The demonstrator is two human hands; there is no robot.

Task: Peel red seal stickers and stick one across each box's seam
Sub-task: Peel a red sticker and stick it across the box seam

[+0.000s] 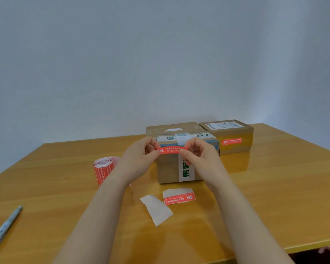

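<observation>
Both my hands hold a peeled red seal sticker stretched flat between them. My left hand pinches its left end and my right hand pinches its right end. The sticker hovers at the front top edge of the near cardboard box, which has white tape with green print down its front. A second box at the back right carries a red sticker on its front face. A third box stands behind the near one. The roll of red stickers lies to the left.
In front of the near box lie a torn white backing scrap and a backing piece with one red sticker on it. A pen rests at the front left of the wooden table. A plain wall stands behind.
</observation>
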